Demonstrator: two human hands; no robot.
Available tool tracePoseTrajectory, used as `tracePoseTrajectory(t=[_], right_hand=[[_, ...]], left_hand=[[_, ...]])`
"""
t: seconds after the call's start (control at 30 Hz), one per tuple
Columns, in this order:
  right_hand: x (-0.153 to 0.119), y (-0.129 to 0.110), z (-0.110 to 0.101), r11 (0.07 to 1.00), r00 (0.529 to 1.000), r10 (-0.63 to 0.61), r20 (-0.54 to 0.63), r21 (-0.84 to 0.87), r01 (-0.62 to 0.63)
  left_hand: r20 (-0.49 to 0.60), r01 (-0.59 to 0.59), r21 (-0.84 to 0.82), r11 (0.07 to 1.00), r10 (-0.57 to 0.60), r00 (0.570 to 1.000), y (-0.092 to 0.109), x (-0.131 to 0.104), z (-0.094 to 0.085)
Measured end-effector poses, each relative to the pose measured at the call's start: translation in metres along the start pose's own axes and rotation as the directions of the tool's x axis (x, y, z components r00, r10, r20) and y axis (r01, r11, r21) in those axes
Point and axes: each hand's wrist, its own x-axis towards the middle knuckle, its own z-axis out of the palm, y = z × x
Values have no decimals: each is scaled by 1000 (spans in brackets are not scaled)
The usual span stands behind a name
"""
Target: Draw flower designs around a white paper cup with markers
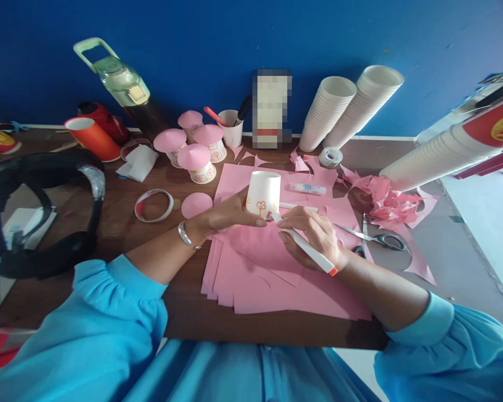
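Note:
My left hand [231,213] grips a white paper cup [264,187], held upside down above pink paper sheets [255,279]. Orange and yellow flowers are drawn around the cup's lower part. In my right hand [312,231] is a white marker with an orange end [314,254]; its tip meets the cup near the lower rim. Just behind my right fingers lies another white pen [298,207]. A glue stick [307,188] rests on the pink paper beyond it. Left of the cup is a round pink paper disc [197,206].
Several decorated cups with pink cone roofs [195,157] stand behind on the left. A tape roll [153,205] lies nearer. Scissors [374,239] and pink scraps [396,201] are to the right. Stacked paper cups [329,111], a bottle [128,84] and a black headset-like strap [94,218] surround the workspace.

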Motion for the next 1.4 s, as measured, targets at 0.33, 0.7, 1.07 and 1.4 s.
tracePoseTrajectory(t=[0.33, 0.7, 1.07, 1.4], right_hand=[[0, 0, 1, 1000, 1000, -3, -4, 15, 3], [-2, 0, 0, 1000, 1000, 14, 4, 2, -14], [-1, -1, 0, 999, 1000, 32, 0, -16, -32], [-1, -2, 0, 1000, 1000, 23, 14, 2, -23]], left_hand=[[4, -1, 22, 1000, 1, 1000, 0, 1, 0], [36, -17, 62, 998, 14, 999, 1, 2, 0], [-3, -23, 24, 999, 23, 1000, 3, 0, 2], [4, -33, 25, 999, 33, 999, -6, 3, -3]])
